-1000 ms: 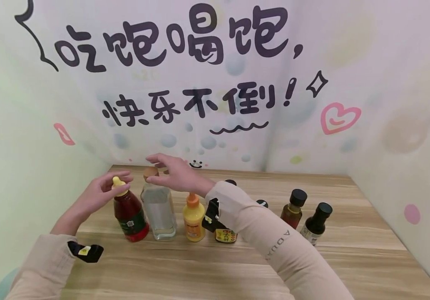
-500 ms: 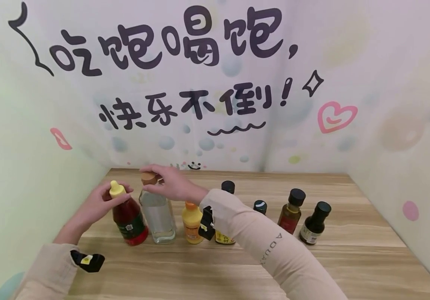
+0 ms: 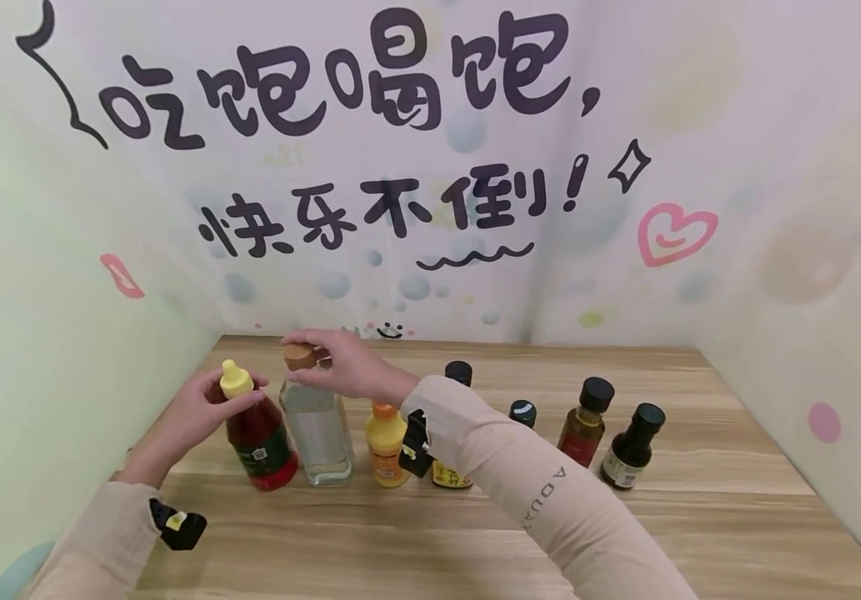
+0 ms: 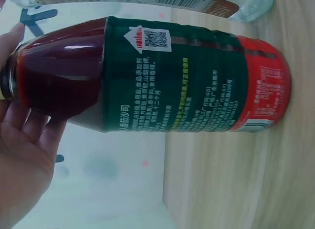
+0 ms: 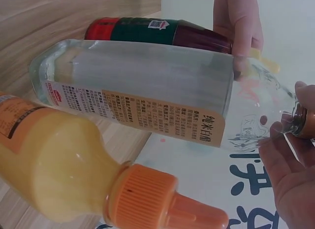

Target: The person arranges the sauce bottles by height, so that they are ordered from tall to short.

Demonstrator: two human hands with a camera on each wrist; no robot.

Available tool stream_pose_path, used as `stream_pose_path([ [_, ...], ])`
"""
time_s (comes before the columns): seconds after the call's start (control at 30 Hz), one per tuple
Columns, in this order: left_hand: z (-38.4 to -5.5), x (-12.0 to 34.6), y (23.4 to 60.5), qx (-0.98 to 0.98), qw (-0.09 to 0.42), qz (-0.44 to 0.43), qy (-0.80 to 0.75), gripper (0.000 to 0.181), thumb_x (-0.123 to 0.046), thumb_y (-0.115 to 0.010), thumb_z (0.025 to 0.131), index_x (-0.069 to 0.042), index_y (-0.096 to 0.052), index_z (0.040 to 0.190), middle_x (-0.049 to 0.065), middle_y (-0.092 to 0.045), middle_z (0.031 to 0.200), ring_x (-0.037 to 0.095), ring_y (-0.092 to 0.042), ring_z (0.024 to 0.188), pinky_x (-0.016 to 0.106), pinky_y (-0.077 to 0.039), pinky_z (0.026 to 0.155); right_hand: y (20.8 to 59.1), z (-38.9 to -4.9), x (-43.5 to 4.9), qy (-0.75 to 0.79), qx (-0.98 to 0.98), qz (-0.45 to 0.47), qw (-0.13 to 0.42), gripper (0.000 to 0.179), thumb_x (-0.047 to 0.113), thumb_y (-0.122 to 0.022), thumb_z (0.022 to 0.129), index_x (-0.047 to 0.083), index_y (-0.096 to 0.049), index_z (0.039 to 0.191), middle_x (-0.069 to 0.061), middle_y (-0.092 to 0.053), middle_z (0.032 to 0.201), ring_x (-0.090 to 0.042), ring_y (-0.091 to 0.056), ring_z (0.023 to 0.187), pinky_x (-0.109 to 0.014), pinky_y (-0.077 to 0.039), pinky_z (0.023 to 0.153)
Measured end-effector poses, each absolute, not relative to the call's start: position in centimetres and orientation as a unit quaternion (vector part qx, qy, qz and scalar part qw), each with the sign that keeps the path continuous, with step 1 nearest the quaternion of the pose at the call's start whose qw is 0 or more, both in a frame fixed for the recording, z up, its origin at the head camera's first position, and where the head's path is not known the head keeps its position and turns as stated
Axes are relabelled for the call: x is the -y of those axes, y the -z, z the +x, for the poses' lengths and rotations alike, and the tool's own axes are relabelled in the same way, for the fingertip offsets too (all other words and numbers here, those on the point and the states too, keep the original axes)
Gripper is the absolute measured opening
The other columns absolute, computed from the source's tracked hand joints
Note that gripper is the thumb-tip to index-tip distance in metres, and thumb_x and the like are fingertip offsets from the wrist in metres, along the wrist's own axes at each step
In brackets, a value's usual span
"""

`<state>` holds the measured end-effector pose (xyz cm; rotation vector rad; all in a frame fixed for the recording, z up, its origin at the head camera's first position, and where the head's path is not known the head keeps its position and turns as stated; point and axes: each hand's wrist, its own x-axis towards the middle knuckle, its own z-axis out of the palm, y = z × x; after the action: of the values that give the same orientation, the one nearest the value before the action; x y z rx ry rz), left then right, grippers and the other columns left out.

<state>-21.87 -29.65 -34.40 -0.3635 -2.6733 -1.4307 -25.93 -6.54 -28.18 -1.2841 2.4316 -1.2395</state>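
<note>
On the left of the head view, my left hand (image 3: 192,417) holds a ketchup bottle (image 3: 263,446) at its neck, just below the yellow nozzle cap (image 3: 236,382). The left wrist view shows its green label (image 4: 172,86) and fingertips behind the neck. Beside it stands a clear glass vinegar bottle (image 3: 319,437) with a brown cap (image 3: 299,357). My right hand (image 3: 355,365) grips this bottle round its cap and neck, thumb on the near side. In the right wrist view the vinegar label (image 5: 162,118) faces the camera, and fingers (image 5: 275,157) curl at the neck. Both bottles are upright.
Right of the vinegar stands a yellow squeeze bottle (image 3: 387,446) with an orange cap. A yellow-labelled bottle (image 3: 451,477) and a dark-capped bottle (image 3: 523,412) are partly behind my right arm. Further right are a red-labelled bottle (image 3: 580,433) and a dark bottle (image 3: 628,457). A printed wall (image 3: 400,292) closes the back.
My right hand has come down onto the vinegar bottle's neck and cap. My left hand has closed round the ketchup bottle's neck. The bottles have stayed in their row.
</note>
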Motion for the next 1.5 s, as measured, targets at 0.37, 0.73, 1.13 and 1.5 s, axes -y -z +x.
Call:
stream_pose_path([
  [0.37, -21.9, 29.5, 34.8, 0.875, 0.053, -0.093, 0.472, 0.040, -0.032, -0.061, 0.084, -0.005, -0.057, 0.112, 0.014, -0.057, 0.106, 0.012, -0.056, 0.085, 0.032, -0.048, 0.071, 28.3, -26.2, 6.5, 0.395, -0.804, -0.441, 0.056, 0.044, 0.011, -0.062, 0.083, 0.013, -0.048, 0.125, -0.002, -0.055, 0.106, -0.008, -0.054, 0.095, -0.018, -0.044, 0.081],
  [0.73, -21.7, 29.2, 35.0, 0.872, 0.061, -0.062, 0.482, 0.043, -0.037, -0.061, 0.082, -0.006, -0.057, 0.111, 0.009, -0.058, 0.103, 0.014, -0.056, 0.085, 0.031, -0.047, 0.072, 27.9, -26.4, 6.4, 0.385, -0.804, -0.449, 0.065, 0.045, 0.010, -0.063, 0.082, 0.011, -0.049, 0.125, -0.005, -0.055, 0.109, -0.009, -0.054, 0.095, -0.015, -0.044, 0.079],
  [1.13, -25.9, 32.9, 41.1, 0.842, 0.095, -0.092, 0.523, 0.035, -0.029, -0.060, 0.085, -0.011, -0.058, 0.115, 0.007, -0.059, 0.109, 0.017, -0.056, 0.090, 0.031, -0.049, 0.067, 27.7, -26.4, 6.6, 0.380, -0.816, -0.431, 0.061, 0.042, 0.011, -0.066, 0.080, 0.013, -0.053, 0.120, -0.005, -0.056, 0.105, -0.009, -0.055, 0.087, -0.013, -0.044, 0.074],
  [1.5, -22.9, 30.1, 37.2, 0.838, 0.096, -0.078, 0.531, 0.032, -0.023, -0.060, 0.085, -0.005, -0.058, 0.112, -0.001, -0.062, 0.100, 0.009, -0.056, 0.084, 0.027, -0.048, 0.067, 26.6, -27.0, 7.0, 0.347, -0.827, -0.433, 0.091, 0.038, 0.010, -0.068, 0.078, 0.012, -0.058, 0.114, -0.001, -0.058, 0.095, -0.009, -0.055, 0.077, -0.014, -0.044, 0.068],
])
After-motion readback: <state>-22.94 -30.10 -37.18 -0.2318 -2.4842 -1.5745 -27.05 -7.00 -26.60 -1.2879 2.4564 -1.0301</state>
